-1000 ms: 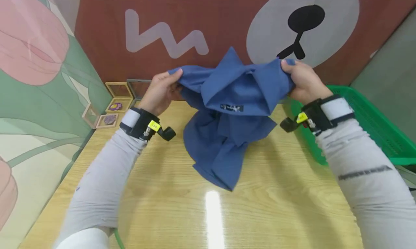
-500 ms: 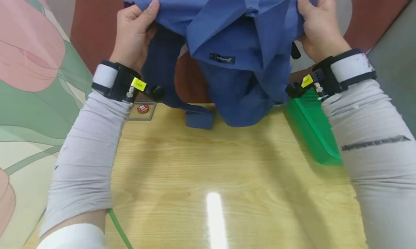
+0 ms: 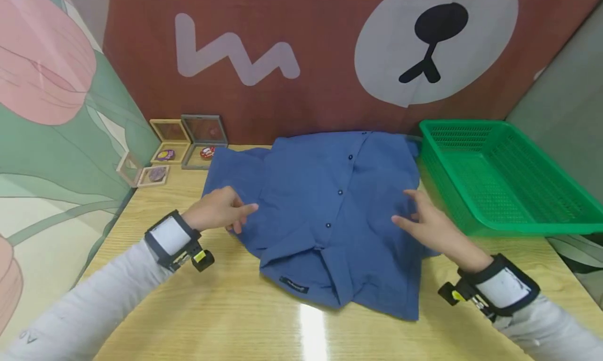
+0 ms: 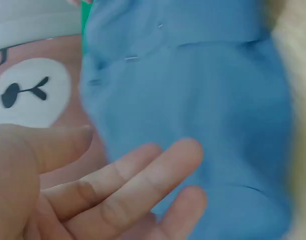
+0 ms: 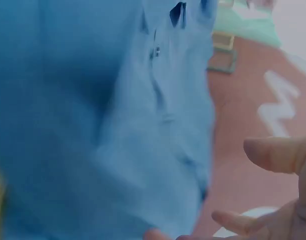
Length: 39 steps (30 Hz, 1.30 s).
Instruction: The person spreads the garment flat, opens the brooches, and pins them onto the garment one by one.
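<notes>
A blue button-up shirt (image 3: 320, 209) lies spread on the wooden table (image 3: 235, 319), buttons up, its collar and label toward me. My left hand (image 3: 221, 210) rests at the shirt's left edge with relaxed fingers (image 4: 143, 185) and holds nothing. My right hand (image 3: 426, 225) lies over the shirt's right side, fingers (image 5: 273, 155) loosely spread, gripping nothing. The blurred wrist views show blue cloth (image 4: 203, 100) (image 5: 93, 120) close under each hand.
A green mesh basket (image 3: 499, 178) stands at the right, touching the shirt's edge. Small framed boxes (image 3: 188, 136) with badges sit at the back left by the wall. A brown bear-face backdrop (image 3: 424, 52) closes the far side.
Both hands had held the shirt up in the air by its shoulders. They have laid it flat on the table and let go, then drawn back toward me.
</notes>
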Available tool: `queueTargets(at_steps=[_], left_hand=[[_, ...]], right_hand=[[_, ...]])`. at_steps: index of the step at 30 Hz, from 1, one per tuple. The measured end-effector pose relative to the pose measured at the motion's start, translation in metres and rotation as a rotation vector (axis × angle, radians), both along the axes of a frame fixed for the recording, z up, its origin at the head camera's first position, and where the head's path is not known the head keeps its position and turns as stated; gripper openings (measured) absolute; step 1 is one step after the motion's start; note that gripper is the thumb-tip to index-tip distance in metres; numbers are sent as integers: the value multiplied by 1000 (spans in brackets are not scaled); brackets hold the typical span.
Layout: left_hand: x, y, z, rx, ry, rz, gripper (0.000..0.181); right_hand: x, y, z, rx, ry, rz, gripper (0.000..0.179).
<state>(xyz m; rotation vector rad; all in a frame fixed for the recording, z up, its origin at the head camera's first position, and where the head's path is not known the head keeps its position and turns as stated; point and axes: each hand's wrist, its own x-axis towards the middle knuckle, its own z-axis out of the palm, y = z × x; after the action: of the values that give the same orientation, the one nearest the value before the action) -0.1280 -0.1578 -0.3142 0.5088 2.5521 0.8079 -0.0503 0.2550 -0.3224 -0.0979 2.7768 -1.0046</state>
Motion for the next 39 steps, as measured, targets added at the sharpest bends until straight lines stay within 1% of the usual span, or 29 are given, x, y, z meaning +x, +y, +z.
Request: queueTargets(at_steps=[1, 4, 5, 6, 8, 9, 10, 13, 16, 18, 21, 23, 24, 26, 29, 31, 33, 37, 39], left_hand=[[-3, 3, 0, -19, 35, -19, 50], [-16, 21, 8, 2, 141, -75, 46], [-22, 30, 10, 3, 175, -97, 43], [-28, 40, 12, -3, 201, -124, 38], [-41, 64, 15, -67, 260, -197, 30], [-49, 77, 15, -104, 289, -235, 29], [-58, 91, 14, -145, 322, -272, 32], [-83, 134, 11, -247, 401, -363, 46], [-102, 173, 2, -284, 433, -396, 52], [-110, 194, -4, -328, 455, -418, 55], [-117, 221, -9, -434, 492, -467, 63], [-119, 235, -12, -490, 522, -504, 70], [-120, 241, -14, -502, 533, -519, 74], [-122, 252, -18, -498, 549, -534, 79], [-125, 263, -25, -485, 562, -530, 83], [-126, 267, -30, -489, 553, -525, 83], [-126, 269, -37, -513, 531, -532, 83], [-125, 264, -53, -567, 467, -548, 82], [-125, 261, -61, -580, 442, -539, 82]], right_hand=[[5, -4, -3, 50, 49, 20, 73], [15, -23, -1, 139, 172, 103, 65], [18, -31, 1, 160, 190, 133, 62], [19, -39, 3, 181, 189, 168, 61], [20, -57, 6, 226, 149, 238, 59], [19, -66, 6, 249, 121, 269, 58], [17, -75, 5, 275, 93, 297, 58], [7, -100, -2, 350, 3, 360, 60], [-4, -119, -11, 402, -76, 405, 64], [-12, -126, -16, 420, -114, 445, 66], [-21, -131, -20, 446, -148, 483, 70], [-24, -132, -22, 461, -170, 491, 72], [-25, -133, -23, 467, -187, 484, 73], [-25, -134, -25, 473, -218, 475, 74], [-22, -136, -28, 481, -240, 460, 76], [-20, -137, -30, 483, -245, 464, 76], [-17, -138, -34, 475, -251, 489, 76], [-9, -141, -44, 491, -263, 569, 77], [-5, -142, -48, 521, -257, 585, 78]])
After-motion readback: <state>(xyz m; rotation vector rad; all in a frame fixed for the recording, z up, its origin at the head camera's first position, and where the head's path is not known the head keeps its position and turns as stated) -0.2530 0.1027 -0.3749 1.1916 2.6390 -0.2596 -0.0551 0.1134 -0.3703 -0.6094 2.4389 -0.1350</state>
